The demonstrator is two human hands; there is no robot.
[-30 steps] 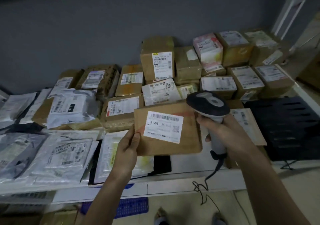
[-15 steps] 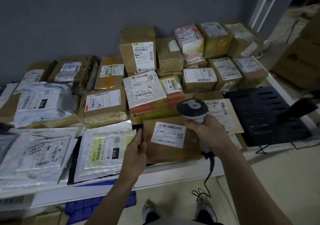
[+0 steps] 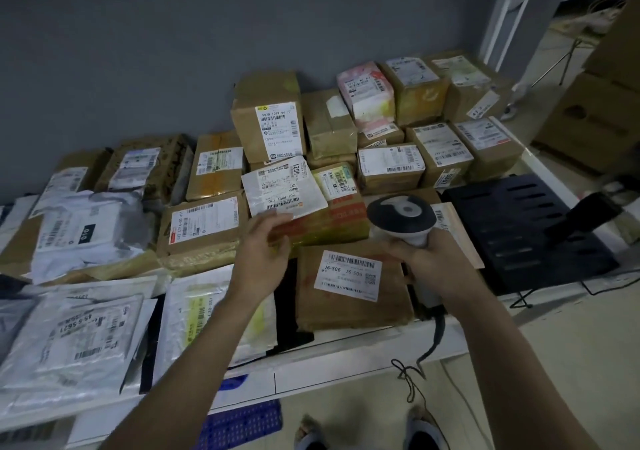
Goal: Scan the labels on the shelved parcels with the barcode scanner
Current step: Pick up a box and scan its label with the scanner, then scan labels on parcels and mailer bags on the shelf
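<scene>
Right hand (image 3: 431, 264) grips the barcode scanner (image 3: 403, 219) at 3 o'clock of the flat brown parcel (image 3: 349, 288) on the shelf (image 3: 346, 368); left hand (image 3: 265, 247), fingers loosely extended, apparently empty, hovers at 10 o'clock.

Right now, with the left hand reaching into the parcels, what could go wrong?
1. The left hand may knock the loose white-labelled packet, which lies tilted on the stack.
2. The flat brown parcel sits at the shelf edge and could slide off.
3. The scanner cable dangles toward the feet, so it might snag.
</scene>
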